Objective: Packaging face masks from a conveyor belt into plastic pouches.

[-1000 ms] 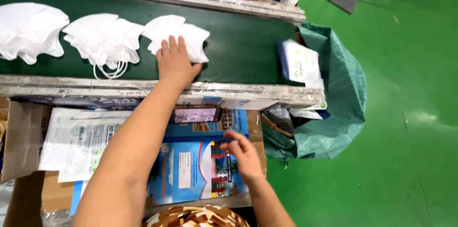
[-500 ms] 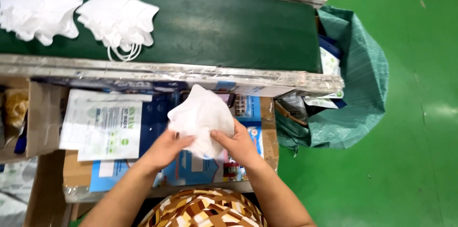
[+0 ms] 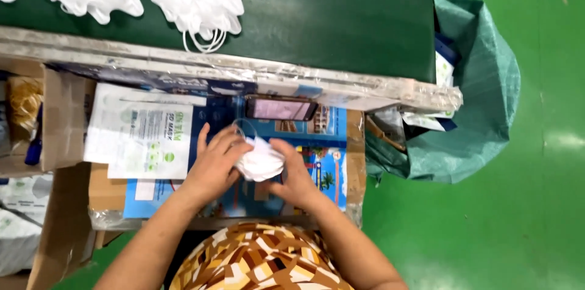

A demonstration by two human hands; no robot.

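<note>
The mask between my fingers is soft white non-woven cloth, matt and crumpled, with a thin elastic loop. Under it lies a glossy printed cardboard sheet, blue and smooth. Beside it the packets are shiny plastic film. The belt ahead is matt dark green rubbery material; its frame edge is worn, scuffed metal wrapped in wrinkled clear film. The sack is coarse woven green plastic. The floor is glossy green paint.
</note>
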